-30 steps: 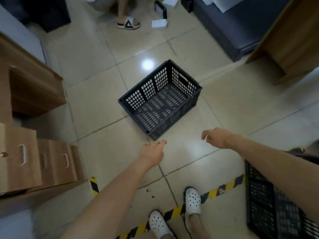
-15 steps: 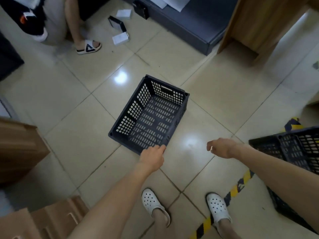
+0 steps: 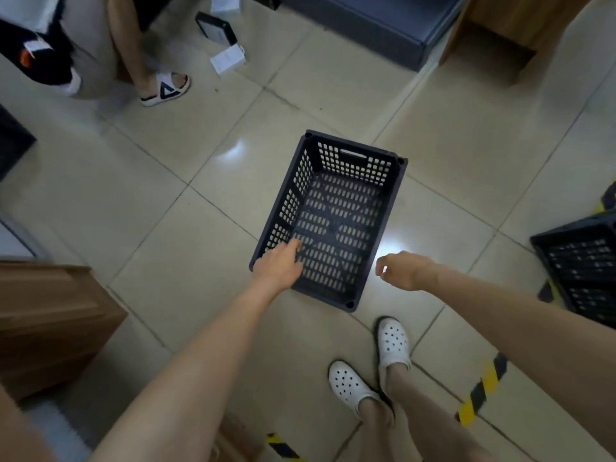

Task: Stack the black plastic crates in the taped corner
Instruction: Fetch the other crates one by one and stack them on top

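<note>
wooden cabinet point(image 3: 50, 321) sits far left, another person's sandalled foot point(image 3: 165, 88) upper left, same as before but shifted in view since our head has swung. our left hand point(image 3: 278, 266) has moved onto the near-left corner of the black crate point(image 3: 333, 218); half a second ago it only touched the near rim from outside, now the fingers reach over the rim and into the crate, slightly apart, lying on it. we can't tell if they have curled under the edge yet, so no firm grip that we can call. the crate rests on the floor tiles, upright and empty, in the middle of the view and closer to our feet than earlier. our right hand point(image 3: 405, 270) hovers just beside the crate's near-right corner, not touching, fingers loosely curled and holding nothing, much like a moment ago. far right, a second black crate point(image 3: 580, 268) sits by the yellow-black floor tape point(image 3: 480, 391); more of it showed before. we judge this as the start of the pickup: left side reached, right side still to close in before we carry it to the taped corner.
</note>
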`<state>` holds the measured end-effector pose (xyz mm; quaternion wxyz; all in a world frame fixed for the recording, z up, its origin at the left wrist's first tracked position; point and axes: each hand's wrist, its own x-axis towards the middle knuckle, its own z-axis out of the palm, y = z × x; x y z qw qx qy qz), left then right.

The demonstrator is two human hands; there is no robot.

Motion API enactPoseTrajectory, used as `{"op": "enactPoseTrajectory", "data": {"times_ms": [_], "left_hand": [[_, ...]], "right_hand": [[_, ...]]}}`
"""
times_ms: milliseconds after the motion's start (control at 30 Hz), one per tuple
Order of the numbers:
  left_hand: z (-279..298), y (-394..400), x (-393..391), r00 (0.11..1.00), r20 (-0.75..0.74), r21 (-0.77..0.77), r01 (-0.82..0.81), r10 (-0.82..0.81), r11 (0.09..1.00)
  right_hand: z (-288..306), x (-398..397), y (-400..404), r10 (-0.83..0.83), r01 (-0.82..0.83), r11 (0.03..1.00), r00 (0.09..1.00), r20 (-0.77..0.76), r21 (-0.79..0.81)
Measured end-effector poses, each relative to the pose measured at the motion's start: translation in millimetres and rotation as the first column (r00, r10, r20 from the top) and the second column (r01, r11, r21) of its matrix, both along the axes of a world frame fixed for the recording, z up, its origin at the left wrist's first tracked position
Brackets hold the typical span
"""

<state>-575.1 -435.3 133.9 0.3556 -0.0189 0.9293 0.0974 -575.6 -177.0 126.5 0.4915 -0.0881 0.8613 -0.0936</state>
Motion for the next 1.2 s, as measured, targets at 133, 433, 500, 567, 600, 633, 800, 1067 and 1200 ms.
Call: {"op": "enactPoseTrajectory", "data": {"times_ms": [133, 433, 500, 567, 600, 633, 800, 1067, 1200], "left_hand": [[1, -4, -26, 0.999, -0.014, 0.009, -0.036, 0.036, 0.999], [-9, 3, -90, 0.996, -0.024, 0.006, -0.085, 0.085, 0.996], [-18, 11, -94, 0.998, 0.0, 0.029, -0.062, 0.062, 0.998], [-28, 15, -98, 0.998, 0.029, 0.05, -0.06, 0.059, 0.997], [-33, 16, -101, 0.997, 0.045, 0.057, -0.067, 0.064, 0.996], [-39, 15, -104, 0.995, 0.064, 0.062, -0.075, 0.071, 0.995], [-67, -3, -120, 0.976, 0.181, 0.091, -0.137, 0.119, 0.986], [-148, -51, -154, 0.929, 0.208, 0.105, -0.331, 0.305, 0.938], [-179, -83, -148, 0.866, 0.267, 0.059, -0.452, 0.423, 0.89]], "right_hand": [[-1, -29, 12, 0.017, -0.018, 0.997, 1.0, 0.01, 0.072], [-10, -102, 6, -0.187, 0.188, 0.981, 0.982, 0.014, -0.049], [-19, -103, 6, -0.236, 0.239, 0.968, 0.971, 0.043, -0.081], [-30, -101, 10, -0.299, 0.305, 0.948, 0.952, 0.069, -0.097], [-37, -99, 13, -0.323, 0.331, 0.939, 0.942, 0.086, -0.097], [-44, -97, 15, -0.35, 0.36, 0.928, 0.93, 0.108, -0.092], [-71, -97, 17, -0.619, 0.648, 0.76, 0.743, 0.255, -0.042], [-157, -90, -11, -0.901, 0.924, 0.37, 0.33, 0.282, 0.102], [-195, -73, -41, -0.946, 0.958, 0.271, 0.247, 0.212, 0.092]]}}
